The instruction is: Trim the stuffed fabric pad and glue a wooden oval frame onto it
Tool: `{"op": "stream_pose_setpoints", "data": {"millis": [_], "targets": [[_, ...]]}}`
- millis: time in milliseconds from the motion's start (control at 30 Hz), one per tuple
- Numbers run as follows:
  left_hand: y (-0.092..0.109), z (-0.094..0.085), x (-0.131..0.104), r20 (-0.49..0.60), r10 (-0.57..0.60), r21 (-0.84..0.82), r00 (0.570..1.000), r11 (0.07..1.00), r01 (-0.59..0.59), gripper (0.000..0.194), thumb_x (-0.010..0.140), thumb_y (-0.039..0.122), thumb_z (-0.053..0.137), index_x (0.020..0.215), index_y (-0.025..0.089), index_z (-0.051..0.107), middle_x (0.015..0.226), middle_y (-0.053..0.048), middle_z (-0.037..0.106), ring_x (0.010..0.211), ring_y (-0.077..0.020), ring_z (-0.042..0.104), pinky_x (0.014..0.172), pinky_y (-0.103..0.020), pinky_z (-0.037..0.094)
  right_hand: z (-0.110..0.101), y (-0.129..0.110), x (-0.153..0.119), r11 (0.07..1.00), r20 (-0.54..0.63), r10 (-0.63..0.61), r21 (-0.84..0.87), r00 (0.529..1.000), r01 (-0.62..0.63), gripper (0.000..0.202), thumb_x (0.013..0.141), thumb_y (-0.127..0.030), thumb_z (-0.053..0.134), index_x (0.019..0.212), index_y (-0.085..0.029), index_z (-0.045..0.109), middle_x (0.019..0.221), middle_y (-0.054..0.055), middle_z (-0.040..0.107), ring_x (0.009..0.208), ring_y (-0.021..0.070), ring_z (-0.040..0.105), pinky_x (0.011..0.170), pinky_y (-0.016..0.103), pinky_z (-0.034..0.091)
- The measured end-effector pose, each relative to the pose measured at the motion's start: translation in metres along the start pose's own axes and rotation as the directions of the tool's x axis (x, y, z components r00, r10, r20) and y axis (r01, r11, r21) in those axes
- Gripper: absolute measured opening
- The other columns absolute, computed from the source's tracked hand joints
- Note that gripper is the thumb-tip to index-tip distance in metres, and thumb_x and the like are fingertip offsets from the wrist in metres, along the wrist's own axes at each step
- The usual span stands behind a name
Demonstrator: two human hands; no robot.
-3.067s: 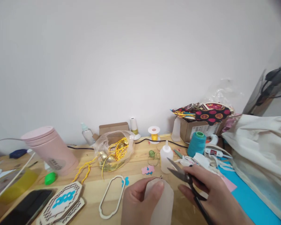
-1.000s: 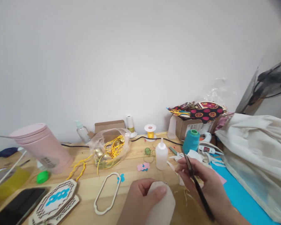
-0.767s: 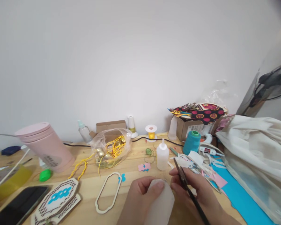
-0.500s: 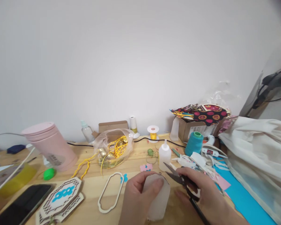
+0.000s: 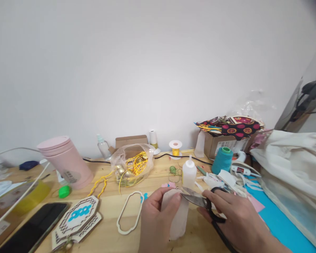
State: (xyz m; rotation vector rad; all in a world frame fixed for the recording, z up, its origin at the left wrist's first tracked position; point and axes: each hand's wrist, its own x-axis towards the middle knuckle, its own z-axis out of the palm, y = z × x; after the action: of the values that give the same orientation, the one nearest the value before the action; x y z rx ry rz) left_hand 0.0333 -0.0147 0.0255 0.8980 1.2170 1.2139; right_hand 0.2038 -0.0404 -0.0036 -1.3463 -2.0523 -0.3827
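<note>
My left hand [image 5: 160,216] pinches a white, plaque-shaped flat piece [image 5: 179,219] upright, thumb on its near face. My right hand [image 5: 233,214] is wrapped round the black handles of a pair of scissors [image 5: 196,199]. The blades point left, slightly apart, and their tips reach the top right edge of the white piece by my left thumb. Whether they touch it I cannot tell. Just behind stands a white squeeze bottle [image 5: 189,174]. Left of my left hand lies a thin wooden oval frame [image 5: 119,221], with a small blue cutout [image 5: 145,195] beside it.
On the left are a pink tumbler [image 5: 76,168], a phone [image 5: 39,225] and lattice wooden pieces [image 5: 80,214]. Behind sit a plastic bag of yellow cord and bells [image 5: 134,165] and a yellow thread spool [image 5: 175,151]. To the right are a teal thread cone [image 5: 222,161], a glue gun [image 5: 243,170] and blue sheet [image 5: 284,223].
The scissors have moved left, bringing their tips to the white piece's top edge, and the blades have come closer together. The whole view has shifted slightly.
</note>
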Motion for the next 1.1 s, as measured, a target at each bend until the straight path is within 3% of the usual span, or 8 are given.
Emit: {"op": "stream_pose_setpoints", "data": {"millis": [567,733,867,967,1100], "targets": [[-0.0029,-0.0054,0.0055,0.076,-0.054,0.047,0.996,0.998,0.051,0.032,0.054,0.036,0.071,0.076,0.012,0.068,0.062,-0.003,0.066,0.052,-0.013,0.052,0.046,-0.021,0.039,0.0003,0.0033,-0.0035,0.993,0.058,-0.042,-0.104,0.997,0.047,0.015,0.08,-0.022,0.044,0.084,-0.019,0.058,0.055,-0.001,0.06,0.045,0.0145,0.055,0.043,0.025,0.03],[-0.0027,-0.0028,0.0046,0.054,-0.071,0.046,0.996,0.997,0.069,0.03,0.052,0.037,0.071,0.07,0.012,0.069,0.05,0.0,0.061,0.044,-0.011,0.047,0.041,-0.02,0.036,-0.0015,0.0044,-0.0027,0.989,0.093,-0.049,-0.134,0.994,0.061,0.016,0.074,-0.014,0.041,0.078,-0.019,0.056,0.054,0.0,0.06,0.044,0.0149,0.054,0.043,0.026,0.029],[-0.0032,-0.0015,0.0038,0.041,-0.072,0.061,0.997,0.996,0.07,0.03,0.053,0.038,0.07,0.069,0.013,0.069,0.05,0.0,0.06,0.043,-0.0108,0.047,0.04,-0.02,0.035,-0.0037,0.0033,-0.003,0.989,0.093,-0.044,-0.139,0.995,0.056,0.023,0.062,-0.006,0.038,0.07,-0.021,0.054,0.052,-0.001,0.06,0.042,0.015,0.054,0.041,0.026,0.028],[-0.0039,-0.0022,0.0044,0.046,-0.077,0.062,0.996,0.995,0.074,0.032,0.054,0.038,0.07,0.073,0.012,0.069,0.053,0.0,0.061,0.044,-0.0103,0.047,0.041,-0.02,0.035,-0.0036,0.0034,-0.0035,0.994,0.104,-0.021,-0.104,0.994,0.032,0.025,0.059,-0.004,0.038,0.068,-0.021,0.054,0.053,-0.001,0.061,0.042,0.0146,0.054,0.041,0.025,0.029],[-0.0055,-0.0043,0.0075,0.083,-0.082,0.056,0.993,0.995,0.078,0.037,0.054,0.038,0.071,0.08,0.011,0.068,0.056,-0.001,0.062,0.048,-0.0111,0.048,0.043,-0.021,0.037,-0.002,0.0068,-0.0012,0.985,0.105,0.17,0.012,0.98,-0.172,0.017,0.075,-0.019,0.044,0.061,-0.022,0.054,0.048,-0.003,0.057,0.041,0.0131,0.051,0.04,0.022,0.032]]}}
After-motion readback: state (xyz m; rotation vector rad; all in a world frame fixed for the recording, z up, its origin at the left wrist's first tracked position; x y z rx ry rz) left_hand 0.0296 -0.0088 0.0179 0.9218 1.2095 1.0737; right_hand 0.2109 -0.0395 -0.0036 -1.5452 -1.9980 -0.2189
